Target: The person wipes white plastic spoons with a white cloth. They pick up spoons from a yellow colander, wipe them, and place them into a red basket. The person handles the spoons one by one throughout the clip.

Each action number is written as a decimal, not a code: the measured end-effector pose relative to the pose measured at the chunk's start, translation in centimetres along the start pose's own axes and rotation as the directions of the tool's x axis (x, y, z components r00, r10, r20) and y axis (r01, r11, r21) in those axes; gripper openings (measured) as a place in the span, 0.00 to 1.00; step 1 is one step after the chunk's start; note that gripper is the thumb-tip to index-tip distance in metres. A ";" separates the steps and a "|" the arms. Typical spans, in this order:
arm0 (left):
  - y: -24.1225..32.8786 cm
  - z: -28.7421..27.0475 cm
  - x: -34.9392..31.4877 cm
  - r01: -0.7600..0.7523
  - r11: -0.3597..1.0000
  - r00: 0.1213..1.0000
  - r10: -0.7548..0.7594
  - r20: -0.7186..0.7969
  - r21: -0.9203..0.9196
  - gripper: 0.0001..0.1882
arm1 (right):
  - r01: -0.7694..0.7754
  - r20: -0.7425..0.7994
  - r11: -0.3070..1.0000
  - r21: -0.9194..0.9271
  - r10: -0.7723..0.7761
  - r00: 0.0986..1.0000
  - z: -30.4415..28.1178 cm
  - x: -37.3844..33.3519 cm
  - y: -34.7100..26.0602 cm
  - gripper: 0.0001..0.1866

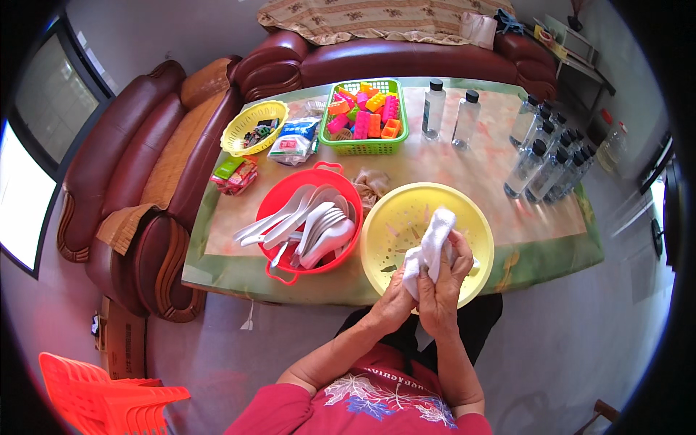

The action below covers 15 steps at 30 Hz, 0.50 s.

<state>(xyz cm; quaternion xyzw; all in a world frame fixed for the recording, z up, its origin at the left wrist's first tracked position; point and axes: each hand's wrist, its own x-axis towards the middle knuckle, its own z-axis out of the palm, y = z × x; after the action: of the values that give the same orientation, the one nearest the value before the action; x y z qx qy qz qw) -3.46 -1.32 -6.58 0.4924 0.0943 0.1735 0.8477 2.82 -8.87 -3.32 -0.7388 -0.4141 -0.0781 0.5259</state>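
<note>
Both my hands are closed around a white cloth (433, 245), held just above the near edge of a yellow colander (379, 230) on the table. My left hand (394, 303) grips the cloth's lower part from the left. My right hand (447, 284) wraps it from the right, and a small white tip pokes out beside that hand; what it belongs to I cannot tell. Left of the colander stands a red basin (317, 176) holding several white plastic spoons (312, 226).
At the table's far side sit a green basket of coloured toy bricks (366, 109), a small yellow basket (254, 125), packets (293, 141) and two clear bottles (433, 109). Several more bottles (547, 156) cluster at the right. A dark red sofa (145, 167) wraps the table's left and back. An orange stool (101, 395) stands lower left.
</note>
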 end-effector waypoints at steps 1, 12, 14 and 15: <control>0.2 0.1 -0.1 0.058 0.998 0.998 -0.058 -0.024 -0.037 0.23 | 0.009 0.034 1.000 0.015 -0.009 0.999 -0.2 0.0 -0.1 0.24; -0.5 -0.4 0.6 0.141 0.902 0.984 -0.173 -0.043 -0.408 0.23 | 0.126 0.219 0.990 0.058 -0.135 0.966 -2.5 -0.9 0.7 0.13; -0.2 -0.3 0.7 0.188 0.873 0.973 -0.228 -0.037 -0.449 0.25 | 0.166 0.247 0.976 0.138 -0.197 0.949 -2.8 -1.4 1.5 0.13; -0.4 -0.8 0.7 0.193 0.836 0.974 -0.226 -0.002 -0.514 0.25 | 0.186 0.258 0.966 0.181 -0.229 0.938 -3.0 -1.5 1.6 0.13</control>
<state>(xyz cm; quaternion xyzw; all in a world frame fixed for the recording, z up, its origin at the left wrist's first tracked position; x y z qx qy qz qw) -3.00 -0.65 -7.33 0.2314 0.1248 0.1139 0.9581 3.98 -12.34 -4.00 -0.6518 -0.5642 0.0029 0.5068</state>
